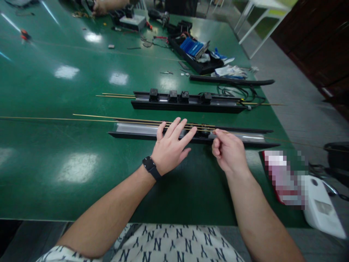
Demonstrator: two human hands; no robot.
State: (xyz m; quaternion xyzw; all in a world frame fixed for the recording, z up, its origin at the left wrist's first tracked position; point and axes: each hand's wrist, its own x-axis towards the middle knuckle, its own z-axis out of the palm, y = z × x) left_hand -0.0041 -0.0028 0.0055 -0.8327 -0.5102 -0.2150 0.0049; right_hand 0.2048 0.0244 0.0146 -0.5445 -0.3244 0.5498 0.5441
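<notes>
A long black channel (245,145) with a pale inner face lies across the table in front of me. Several thin brass rods (94,116) run along it, some reaching well past its left end. My left hand (171,149), wearing a dark watch, rests with fingers spread over the rods and channel. To its right, my right hand (230,149) is closed, thumb and forefinger pinching a thin brass rod near the channel's right half. Between the hands, small dark blocks (203,130) sit in the channel, partly hidden by rods and fingers.
Behind lies a second black channel (188,106) with several black blocks and rods. Farther back are a black strip (231,80), cables, gloves (230,71), a black tray (185,56) and a power drill (158,16). A co-worker's hand (100,7) shows far left. A white device (323,207) stands right.
</notes>
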